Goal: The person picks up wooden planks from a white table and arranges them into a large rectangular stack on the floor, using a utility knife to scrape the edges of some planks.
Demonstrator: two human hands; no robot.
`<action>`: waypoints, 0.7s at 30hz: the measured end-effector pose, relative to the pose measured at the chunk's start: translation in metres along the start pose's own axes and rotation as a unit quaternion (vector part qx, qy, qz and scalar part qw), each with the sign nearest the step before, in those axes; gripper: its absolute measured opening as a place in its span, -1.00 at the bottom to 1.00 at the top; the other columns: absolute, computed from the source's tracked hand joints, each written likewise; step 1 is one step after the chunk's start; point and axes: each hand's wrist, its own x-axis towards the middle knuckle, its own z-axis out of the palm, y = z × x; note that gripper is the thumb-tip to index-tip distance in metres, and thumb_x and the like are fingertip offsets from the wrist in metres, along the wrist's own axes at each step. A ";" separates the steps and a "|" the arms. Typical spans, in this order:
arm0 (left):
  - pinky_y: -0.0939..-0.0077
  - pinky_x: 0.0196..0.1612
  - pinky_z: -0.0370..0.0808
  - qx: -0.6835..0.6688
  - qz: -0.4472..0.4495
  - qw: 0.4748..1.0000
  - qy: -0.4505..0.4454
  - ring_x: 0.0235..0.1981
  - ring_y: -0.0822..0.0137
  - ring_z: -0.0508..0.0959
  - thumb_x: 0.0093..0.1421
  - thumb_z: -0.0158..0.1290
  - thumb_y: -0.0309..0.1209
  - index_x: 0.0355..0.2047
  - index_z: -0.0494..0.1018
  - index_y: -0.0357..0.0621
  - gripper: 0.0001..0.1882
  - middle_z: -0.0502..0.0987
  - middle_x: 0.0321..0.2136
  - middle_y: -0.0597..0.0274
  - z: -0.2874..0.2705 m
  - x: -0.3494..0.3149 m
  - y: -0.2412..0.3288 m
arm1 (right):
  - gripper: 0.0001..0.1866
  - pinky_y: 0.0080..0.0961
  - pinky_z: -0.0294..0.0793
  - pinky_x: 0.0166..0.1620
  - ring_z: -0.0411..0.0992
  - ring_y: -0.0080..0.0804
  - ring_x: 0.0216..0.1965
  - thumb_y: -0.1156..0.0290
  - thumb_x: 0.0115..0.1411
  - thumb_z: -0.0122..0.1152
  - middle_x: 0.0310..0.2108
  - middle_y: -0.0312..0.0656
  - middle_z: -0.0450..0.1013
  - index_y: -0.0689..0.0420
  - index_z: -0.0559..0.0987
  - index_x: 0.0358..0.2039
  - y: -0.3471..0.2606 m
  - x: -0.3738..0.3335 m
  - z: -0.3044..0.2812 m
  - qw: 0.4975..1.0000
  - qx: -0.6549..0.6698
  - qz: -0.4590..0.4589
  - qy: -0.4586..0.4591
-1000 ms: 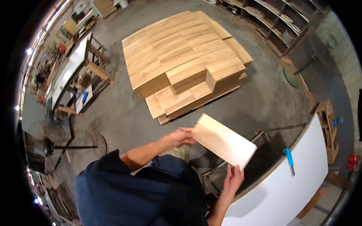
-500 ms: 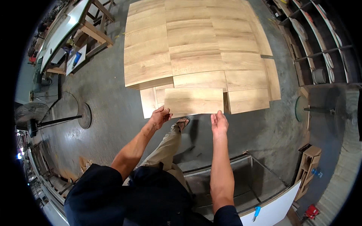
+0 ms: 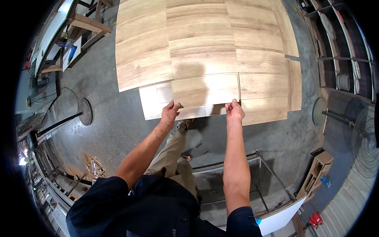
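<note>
A rectangular light wood-grain board [image 3: 205, 91] is held between my two hands, over the near end of the middle column of similar panels. My left hand [image 3: 170, 113] pinches its near left corner. At the near right corner, my right hand [image 3: 235, 111] has its thumb and fingers closed on the edge. The board's far edge meets or overlaps the row of panels [image 3: 201, 65] beyond it; I cannot tell which. Lower, paler panels [image 3: 150, 104] show beside and under its near edge.
A white-topped workbench [image 3: 55, 27] stands far left, a pedestal fan base [image 3: 85, 112] below it. Dark shelving [image 3: 343, 59] lines the right, with another round stand base [image 3: 319, 111] nearby. Close to me are a metal frame [image 3: 225, 168] and a white board [image 3: 282, 217].
Both hands have moved the board forward against the laid panels. My view has shifted closer to the panels, and my legs have changed position.
</note>
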 end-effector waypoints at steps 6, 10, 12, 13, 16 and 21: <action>0.54 -0.21 0.36 0.009 -0.010 1.000 0.011 -0.26 0.51 0.39 0.19 0.02 -0.31 -0.12 0.45 -0.11 -0.72 0.48 -0.28 0.40 0.016 0.001 0.006 | -0.83 -0.62 0.45 -0.56 0.39 -0.50 -0.62 0.43 0.17 0.20 -0.57 -0.22 0.42 0.30 0.50 -0.44 -0.002 0.006 -0.003 1.000 0.009 -0.013 0.001; 0.58 -0.33 0.33 0.051 0.043 0.997 0.048 -0.42 0.53 0.31 0.19 0.00 -0.33 -0.23 0.45 -0.16 -0.79 0.44 -0.42 0.42 0.016 0.007 -0.001 | -0.81 -0.63 0.41 -0.59 0.38 -0.49 -0.64 0.42 0.16 0.21 -0.61 -0.22 0.42 0.27 0.49 -0.49 -0.003 0.005 -0.002 1.000 -0.013 -0.021 -0.002; 0.59 -0.37 0.31 0.087 0.074 0.992 0.048 -0.48 0.54 0.28 0.19 -0.01 -0.33 -0.27 0.45 -0.17 -0.81 0.41 -0.49 0.44 0.013 0.012 -0.008 | -0.81 -0.63 0.40 -0.62 0.38 -0.49 -0.66 0.42 0.16 0.21 -0.63 -0.22 0.41 0.26 0.47 -0.51 -0.002 0.005 -0.001 0.999 -0.021 -0.023 0.008; 0.56 -0.37 0.32 0.099 0.074 0.990 0.065 -0.49 0.51 0.26 0.19 -0.02 -0.31 -0.25 0.45 -0.24 -0.76 0.40 -0.54 0.35 0.016 0.012 -0.008 | -0.80 -0.62 0.38 -0.65 0.37 -0.49 -0.68 0.43 0.16 0.21 -0.65 -0.22 0.41 0.25 0.46 -0.54 -0.001 0.006 -0.001 0.999 -0.026 -0.036 0.010; 0.51 -0.36 0.33 0.147 0.088 0.982 0.080 -0.52 0.43 0.27 0.19 -0.03 -0.29 -0.22 0.44 -0.29 -0.70 0.39 -0.61 0.23 0.018 0.008 -0.007 | -0.77 -0.62 0.35 -0.69 0.35 -0.50 -0.72 0.43 0.15 0.21 -0.68 -0.22 0.40 0.23 0.43 -0.58 0.002 0.008 -0.001 0.998 -0.026 -0.052 0.017; 0.42 -0.24 0.38 0.254 0.072 0.962 0.064 -0.41 0.20 0.42 0.19 -0.04 -0.29 -0.08 0.37 -0.31 -0.62 0.48 -0.46 0.05 0.018 0.003 -0.002 | -0.76 -0.61 0.31 -0.71 0.34 -0.50 -0.74 0.42 0.15 0.21 -0.69 -0.21 0.39 0.21 0.41 -0.59 0.002 0.008 -0.002 0.997 -0.027 -0.064 0.025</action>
